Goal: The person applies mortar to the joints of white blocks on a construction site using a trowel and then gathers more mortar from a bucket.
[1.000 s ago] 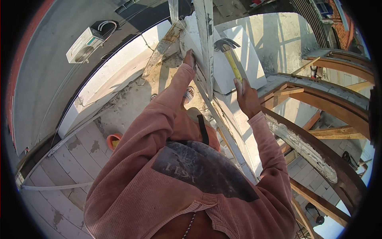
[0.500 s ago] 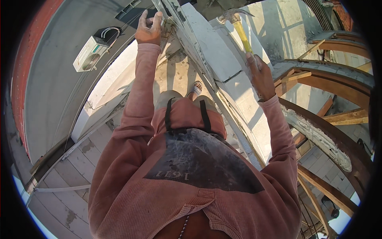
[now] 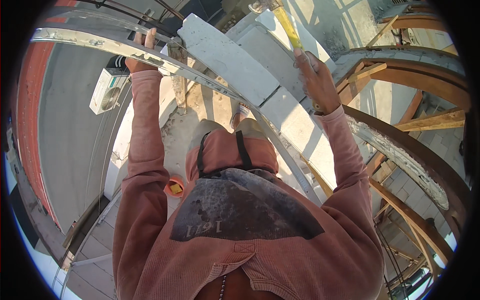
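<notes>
Plainly, a wall of large white blocks (image 3: 235,61) is running diagonally through the middle. One long, narrow, paint-worn pale bar (image 3: 172,66) is slanting toward it from the upper left. Under this bar the left hand (image 3: 136,65) is reaching, fingers showing past its far edge; whether they are gripping, I cannot tell. Inverted pale characters (image 3: 203,229) are marking the dusty-red sweatshirt's dark patch (image 3: 250,205). Beside the wall, the right hand (image 3: 319,82) is grasping a yellow-handled, metal-headed hammer (image 3: 286,25), its head pointing away.
</notes>
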The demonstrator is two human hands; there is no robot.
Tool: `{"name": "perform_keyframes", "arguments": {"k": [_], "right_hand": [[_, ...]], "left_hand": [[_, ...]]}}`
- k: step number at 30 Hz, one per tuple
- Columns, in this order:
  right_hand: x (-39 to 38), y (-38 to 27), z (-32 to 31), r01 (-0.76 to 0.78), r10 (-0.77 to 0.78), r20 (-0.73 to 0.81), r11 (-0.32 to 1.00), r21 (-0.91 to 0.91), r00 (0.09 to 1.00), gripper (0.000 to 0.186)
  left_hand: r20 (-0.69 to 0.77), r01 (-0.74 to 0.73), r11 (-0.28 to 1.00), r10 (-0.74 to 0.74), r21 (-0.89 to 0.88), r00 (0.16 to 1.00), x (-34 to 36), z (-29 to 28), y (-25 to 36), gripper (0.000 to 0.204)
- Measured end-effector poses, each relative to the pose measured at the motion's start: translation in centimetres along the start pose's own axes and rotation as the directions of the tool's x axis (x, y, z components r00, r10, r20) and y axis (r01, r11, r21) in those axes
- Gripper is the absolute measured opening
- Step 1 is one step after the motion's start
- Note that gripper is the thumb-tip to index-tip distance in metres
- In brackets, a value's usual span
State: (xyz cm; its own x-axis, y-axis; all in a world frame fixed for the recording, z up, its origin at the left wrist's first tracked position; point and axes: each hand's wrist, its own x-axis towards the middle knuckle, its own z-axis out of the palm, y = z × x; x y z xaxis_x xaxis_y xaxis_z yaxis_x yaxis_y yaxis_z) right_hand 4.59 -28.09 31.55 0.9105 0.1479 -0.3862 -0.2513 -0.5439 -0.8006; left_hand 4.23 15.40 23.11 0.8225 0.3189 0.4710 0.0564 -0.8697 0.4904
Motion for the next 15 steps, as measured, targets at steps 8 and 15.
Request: {"name": "perform_keyframes", "arguments": {"k": [8,15], "right_hand": [[1.5,4.1,-2.2,0.098,-0.098,-0.067,0.995,0.002,0.993,0.062],[2.1,7.5,-3.8,-0.008,0.008,-0.053,1.0,0.006,0.999,0.057]], "left_hand": [[0.116,0.345,0.703,-0.353,-0.622,0.928,-2.2,-1.3,1.2,0.029],[-0.021,0.527,0.692,-0.615,-0.493,0.788,-6.3,-2.3,6.9,0.039]]}}
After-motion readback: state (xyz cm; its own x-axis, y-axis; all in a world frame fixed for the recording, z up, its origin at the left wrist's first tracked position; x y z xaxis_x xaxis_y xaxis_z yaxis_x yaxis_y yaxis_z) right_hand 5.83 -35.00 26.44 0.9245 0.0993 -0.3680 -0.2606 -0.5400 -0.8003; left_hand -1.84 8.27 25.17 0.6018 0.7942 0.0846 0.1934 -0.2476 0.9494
